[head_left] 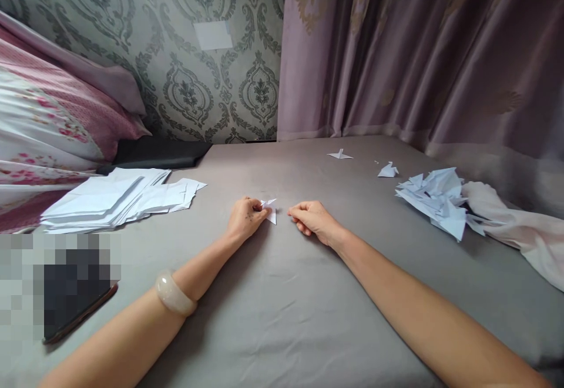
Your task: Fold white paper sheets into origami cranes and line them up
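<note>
Where the left side begins, a pink and floral white fabric [48, 111] hangs in loose folds beside the patterned wallpaper [145, 53]. Below it, partly masked by a pixelated patch, a dark flat object [74, 303] with a brown edge lies on the grey cloth surface [264, 323]. Just beyond that sits a stack of white paper [97, 200], its sheets unevenly layered and spreading rightward into smaller, overlapping pieces. A black folded item [158, 153] lies behind the stack, near the wall. Next comes the left forearm, with a pale bangle [174, 295] around it, and higher up a white rectangle [213, 35] shows against the wallpaper. At the middle, the left hand [247, 218] pinches a small folded white paper [272, 213] between thumb and fingers; the piece stands out from the fingertips toward the right. Near it, but apart, the right hand [312, 220] is drawn closed, fingers curled and thumb against the index finger; whether anything tiny is between those tips cannot be told. Farther back lie a flat-winged folded paper [340, 155] and, to its right, a paper bird [388, 170]. Behind them falls a mauve curtain [396, 41]. Toward the right edge, a heap of folded white papers [434, 200] rests against a pale crumpled cloth [520, 223].
</note>
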`<state>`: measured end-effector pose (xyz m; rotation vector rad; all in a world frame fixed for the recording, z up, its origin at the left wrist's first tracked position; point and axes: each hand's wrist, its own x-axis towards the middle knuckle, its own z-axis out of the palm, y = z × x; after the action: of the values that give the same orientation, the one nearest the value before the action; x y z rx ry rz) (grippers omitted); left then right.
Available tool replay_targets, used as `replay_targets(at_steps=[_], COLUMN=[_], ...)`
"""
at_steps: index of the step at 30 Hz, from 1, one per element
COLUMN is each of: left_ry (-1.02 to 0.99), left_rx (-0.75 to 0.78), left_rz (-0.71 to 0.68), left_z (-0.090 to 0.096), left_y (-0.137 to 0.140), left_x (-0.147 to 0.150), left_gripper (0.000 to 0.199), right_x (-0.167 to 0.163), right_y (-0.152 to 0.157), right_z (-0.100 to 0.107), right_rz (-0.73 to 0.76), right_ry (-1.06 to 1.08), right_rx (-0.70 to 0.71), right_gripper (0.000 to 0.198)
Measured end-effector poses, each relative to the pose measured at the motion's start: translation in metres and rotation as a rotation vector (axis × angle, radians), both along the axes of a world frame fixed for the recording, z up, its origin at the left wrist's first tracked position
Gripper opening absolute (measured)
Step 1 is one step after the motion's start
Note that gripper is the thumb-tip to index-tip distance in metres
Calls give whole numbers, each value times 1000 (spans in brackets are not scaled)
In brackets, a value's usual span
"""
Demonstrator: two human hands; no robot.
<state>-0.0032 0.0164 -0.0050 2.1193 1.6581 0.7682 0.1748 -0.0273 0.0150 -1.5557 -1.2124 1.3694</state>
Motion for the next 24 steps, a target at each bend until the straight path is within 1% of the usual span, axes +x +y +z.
replay_targets(at_steps=[4,6,7,8,10,11,12,16,20,24], left_ry=[47,78,82,76,40,26,21,8,23,70], left_rx=[-70,-94,-93,-85,-66,-57,-51,-39,-48,-39], left_rz=[21,43,58,74,99,106,108,124,158,175], left_z=[7,12,14,17,22,25,27,30,24,17], left_y=[-3,1,5,11,28,38,50,101,145,177], left_x=[4,6,9,12,22,30,40,93,154,203], left_gripper=[30,30,30,30,30,30,29,28,24,21], right_x=[5,16,23,31,48,55,61,68,65,68], right_y=[-3,-7,-8,-10,-12,-12,-12,-14,-17,-18], right_z=[7,9,8,7,0,-4,-9,-23,-24,-23], right_rz=[47,67,68,58,36,32,36,66,109,142], right_ry=[-24,-48,-85,-137,-352,-428,-468,-478,-534,-498], right_rx=[-5,0,32,85,321,405,443,451,475,470], right_gripper=[7,7,8,8,12,14,17,21,18,18])
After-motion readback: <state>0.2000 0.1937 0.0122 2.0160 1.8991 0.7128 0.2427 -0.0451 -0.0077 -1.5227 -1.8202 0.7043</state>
